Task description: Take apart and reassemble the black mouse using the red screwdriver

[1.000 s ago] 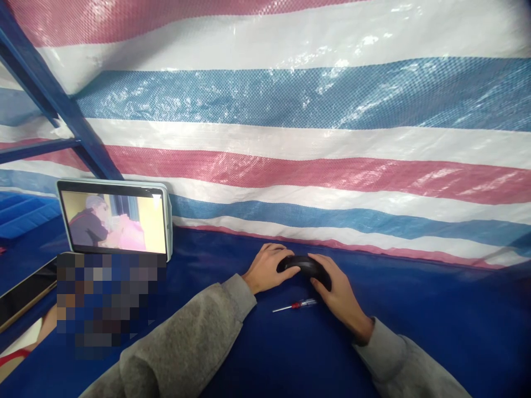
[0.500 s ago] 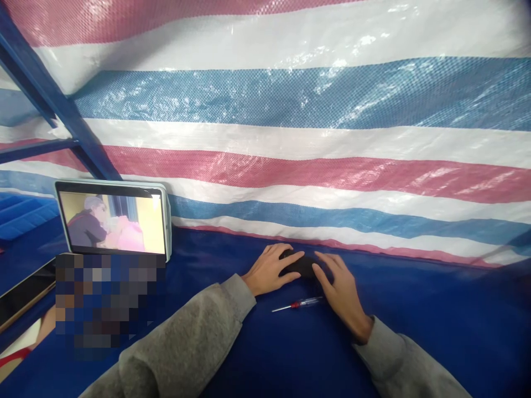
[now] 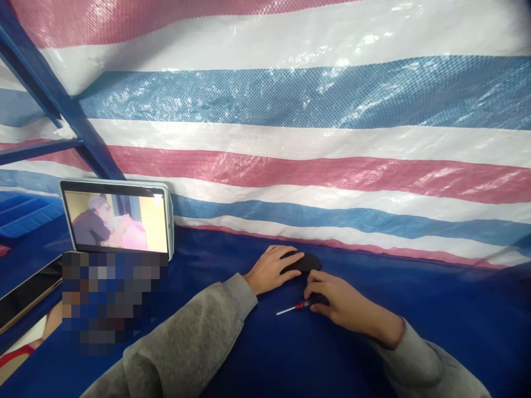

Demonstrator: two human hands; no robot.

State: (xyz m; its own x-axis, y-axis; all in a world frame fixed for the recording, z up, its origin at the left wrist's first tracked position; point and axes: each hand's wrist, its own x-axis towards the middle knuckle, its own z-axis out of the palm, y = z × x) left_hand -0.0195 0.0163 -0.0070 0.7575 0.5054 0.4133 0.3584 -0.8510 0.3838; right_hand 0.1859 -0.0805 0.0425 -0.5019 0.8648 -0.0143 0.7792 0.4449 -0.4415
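Observation:
A black computer mouse (image 3: 307, 262) lies on the blue table surface (image 3: 265, 359). From its left side my left hand (image 3: 271, 270) holds it, with the thumb and fingers curved around its near end. My right hand (image 3: 332, 296) is just below and to the right of the mouse. Its thumb and fingers are closed around the handle of a small screwdriver (image 3: 305, 303). The screwdriver has a red collar and a thin metal shaft pointing left, low over the table. My right fingers partly hide the handle.
A tablet (image 3: 118, 218) playing a cartoon stands at the left. Beside it lie a phone (image 3: 31, 293) and a pixelated patch. A blue tray (image 3: 31, 215) and a blue metal frame (image 3: 53, 94) are farther left. A striped plastic sheet (image 3: 298, 99) hangs behind the table.
My right hand has left the right end of the mouse, moved down, and closed on the screwdriver's handle. The screwdriver has shifted slightly. My left hand stays on the mouse.

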